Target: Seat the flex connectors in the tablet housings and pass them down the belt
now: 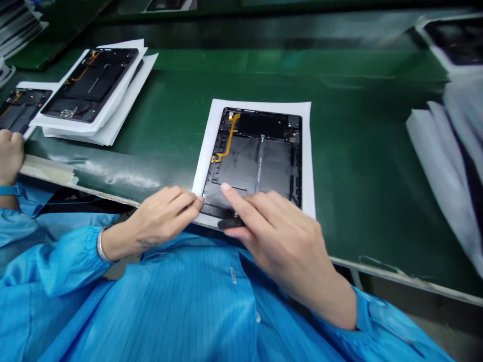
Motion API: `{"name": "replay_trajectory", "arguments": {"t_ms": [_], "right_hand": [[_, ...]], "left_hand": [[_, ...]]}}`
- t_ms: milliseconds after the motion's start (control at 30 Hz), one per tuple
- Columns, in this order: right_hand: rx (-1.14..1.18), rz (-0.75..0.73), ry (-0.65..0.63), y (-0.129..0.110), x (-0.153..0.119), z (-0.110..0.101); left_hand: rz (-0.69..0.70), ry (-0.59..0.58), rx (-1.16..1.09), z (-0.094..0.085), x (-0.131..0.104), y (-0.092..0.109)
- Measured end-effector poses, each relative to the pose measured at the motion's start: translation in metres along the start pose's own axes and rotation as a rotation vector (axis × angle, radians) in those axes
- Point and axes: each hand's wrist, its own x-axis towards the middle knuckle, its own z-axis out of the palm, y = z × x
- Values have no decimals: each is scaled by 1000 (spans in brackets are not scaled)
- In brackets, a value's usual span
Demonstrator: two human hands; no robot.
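Observation:
An opened black tablet housing [245,156] lies on a white sheet [308,166] at the edge of the green bench. An orange flex cable [231,136] runs down its left side. My left hand [162,216] is closed, its fingertips pinching the near left corner of the housing. Over the near edge, my right hand [283,241] has its index finger stretched forward above the housing. A short, dark, rounded object [229,223] shows between its thumb and fingers; its kind is unclear, and most of it is hidden by the hand.
More open tablet housings [92,85] lie stacked with white sheets at the left. Another person's hand [10,156] rests at the far left bench edge. On the right are white sheets [433,136] and another housing [458,40]. The green bench [362,201] extends across.

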Motion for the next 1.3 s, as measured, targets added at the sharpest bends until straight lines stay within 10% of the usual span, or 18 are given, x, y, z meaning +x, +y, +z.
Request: {"name": "replay_trajectory", "arguments": {"t_ms": [267,700,1000,1300], "right_hand": [[39,55,8,-4,-4,7],[-48,14,-90,-4,-1,22],[-431,-381,-253,-14,22,2],[-493,-458,-292,-12,28,-2]], "left_hand": [[-110,-6,-455,32,3,-24],[-92,76,-430,41,1,-18],[-68,70,-427,43,1,-20],[-74,69,-440,43,1,-18]]}}
